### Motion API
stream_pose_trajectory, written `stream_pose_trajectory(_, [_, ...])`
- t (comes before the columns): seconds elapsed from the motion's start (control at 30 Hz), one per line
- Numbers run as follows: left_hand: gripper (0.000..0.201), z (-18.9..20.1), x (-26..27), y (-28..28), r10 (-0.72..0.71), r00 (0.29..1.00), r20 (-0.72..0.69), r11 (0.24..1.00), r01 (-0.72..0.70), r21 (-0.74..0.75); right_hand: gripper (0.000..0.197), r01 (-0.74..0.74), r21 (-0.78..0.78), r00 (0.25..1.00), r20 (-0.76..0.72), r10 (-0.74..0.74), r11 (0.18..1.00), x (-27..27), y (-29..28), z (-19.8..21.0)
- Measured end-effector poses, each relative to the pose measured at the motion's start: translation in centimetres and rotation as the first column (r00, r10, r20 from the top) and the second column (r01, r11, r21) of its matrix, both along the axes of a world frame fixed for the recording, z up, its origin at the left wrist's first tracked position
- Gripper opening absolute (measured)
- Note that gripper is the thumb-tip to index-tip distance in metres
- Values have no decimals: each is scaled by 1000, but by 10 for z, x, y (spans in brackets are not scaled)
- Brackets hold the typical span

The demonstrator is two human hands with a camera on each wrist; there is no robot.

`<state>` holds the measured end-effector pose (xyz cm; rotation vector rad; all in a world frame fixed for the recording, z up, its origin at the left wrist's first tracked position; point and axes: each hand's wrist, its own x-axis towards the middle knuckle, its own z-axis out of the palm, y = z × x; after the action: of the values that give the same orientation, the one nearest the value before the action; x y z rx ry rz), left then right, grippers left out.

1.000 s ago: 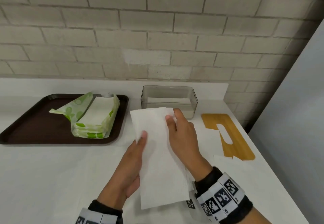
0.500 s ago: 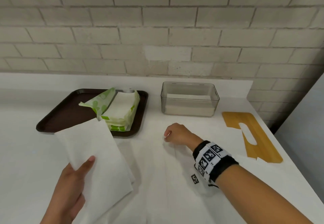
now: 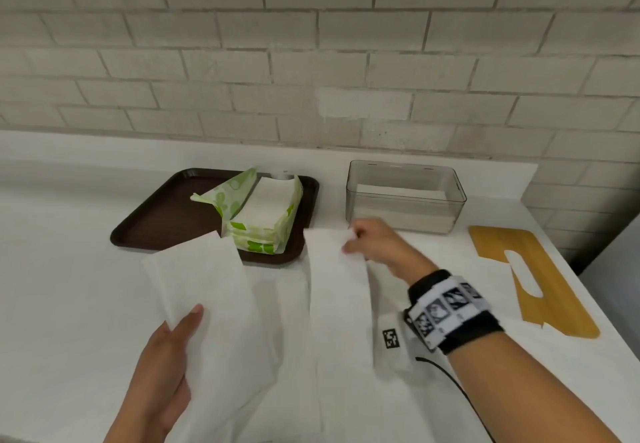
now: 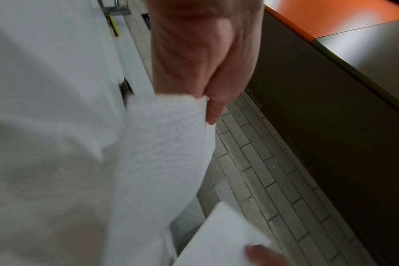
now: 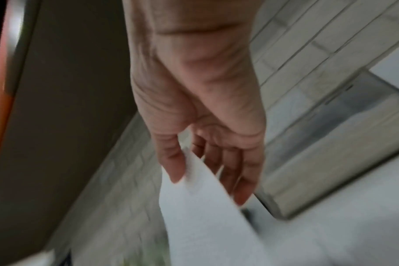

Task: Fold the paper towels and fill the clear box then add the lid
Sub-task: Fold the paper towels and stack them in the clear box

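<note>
Nearest the camera, the left hand (image 3: 162, 370) has a folded paper towel (image 3: 204, 290) pinched, thumb on top and fingers underneath, held off the white counter (image 3: 69, 304) just in front of the tray. Beside it, the right hand (image 3: 377, 247) has its thumb and fingertips curled onto the top corner of a second towel (image 3: 339, 304), a long strip that looks to be lifting off the counter; the right wrist view shows the thumb on one face and the fingers on the other.

Further back sits the brown tray (image 3: 166, 214) with the green-patterned pack (image 3: 263, 214), torn open and with a good stack of fresh towels inside. To its right, the clear box (image 3: 405, 196) stands near the wall with a low white layer in the bottom, maybe a third full by my reading. The wooden lid (image 3: 533, 280) with its slot lies flat on the counter to the right, well apart from the box.

So: some towels are in, two are in hand, plenty of filling is left, and the lid is not yet on.

Hard to read: white paper on white counter hides edges, so how many loose sheets lie under the hands is unclear. Both wrist views are blurred. The left fingers are hidden under the paper.
</note>
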<state>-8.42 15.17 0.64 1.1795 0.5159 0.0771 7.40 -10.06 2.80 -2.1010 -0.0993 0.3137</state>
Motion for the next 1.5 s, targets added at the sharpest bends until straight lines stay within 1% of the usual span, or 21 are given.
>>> stream_pose_trajectory(0.07, [33,2,6,-6,-6,1000,6,996,6,-89,15,53,384,998,-6,-55,922,-15,-17,32])
stream_pose_trajectory(0.13, [32,7,14,-19,-46,999,13,984,48,-172,18,36,595,998,18,-58,803,-31,-32,57])
stream_pose_trajectory(0.27, [28,24,29,-59,-184,982,34,947,186,-260,26,-87,686,985,169,-41,723,-62,-47,88])
stream_pose_trajectory(0.33, [29,31,37,-81,-261,964,52,928,266,-260,20,-99,706,974,214,-77,701,-74,-47,93])
stream_pose_trajectory(0.37, [30,34,40,-91,-303,951,62,914,308,-262,15,-84,685,964,239,-115,724,-78,-45,93])
stream_pose_trajectory(0.4, [30,36,42,-100,-338,938,72,900,345,-268,13,-38,623,946,274,-173,781,-81,-41,91])
stream_pose_trajectory(0.47, [31,38,45,-118,-396,915,76,875,401,-272,20,105,366,871,415,-263,925,-81,-37,78])
stream_pose_trajectory(0.5, [32,39,46,-126,-418,905,73,865,422,-272,24,178,220,834,483,-266,959,-79,-36,68])
stream_pose_trajectory(0.57, [40,38,46,-138,-457,886,76,845,459,-272,25,300,-20,793,560,-238,954,-78,-35,49])
stream_pose_trajectory(0.67, [64,36,45,-146,-531,842,100,794,535,-288,29,385,-246,799,572,-188,890,-84,-34,32])
stream_pose_trajectory(0.73, [58,34,42,-147,-545,832,107,790,552,-268,30,323,-270,832,538,-136,907,-89,-29,30])
stream_pose_trajectory(0.8, [36,30,39,-143,-530,842,99,828,539,-155,29,221,-191,877,468,-109,956,-88,-23,32])
stream_pose_trajectory(0.9, [21,23,37,-118,-414,909,45,909,416,-37,24,193,29,918,346,-191,981,-70,-17,29])
stream_pose_trajectory(0.97, [18,19,33,-91,-315,949,16,949,315,-4,21,196,65,937,281,-207,978,-53,-10,17])
stream_pose_trajectory(1.0, [17,17,31,-77,-262,965,-1,965,262,11,22,160,-3,955,252,-154,987,-45,-4,9])
stream_pose_trajectory(1.07, [17,12,24,-50,-166,986,-29,986,167,29,27,-44,-258,988,134,80,965,-33,14,-7])
stream_pose_trajectory(1.13, [20,8,17,-30,-101,994,-50,994,103,40,41,-299,-475,951,-73,301,828,-26,35,-22])
stream_pose_trajectory(1.17, [22,7,12,-23,-81,995,-60,995,83,45,51,-376,-542,923,-151,353,751,-24,44,-27])
stream_pose_trajectory(1.23, [21,6,4,-13,-54,996,-74,997,58,57,59,-395,-612,914,-189,358,685,-20,56,-37])
stream_pose_trajectory(1.37, [14,4,-7,-4,-18,997,-75,996,24,85,55,-353,-652,930,-166,328,671,-17,69,-47])
stream_pose_trajectory(1.5, [15,0,-9,-4,-13,997,-77,996,20,86,54,-289,-624,957,-165,239,726,-9,79,-56])
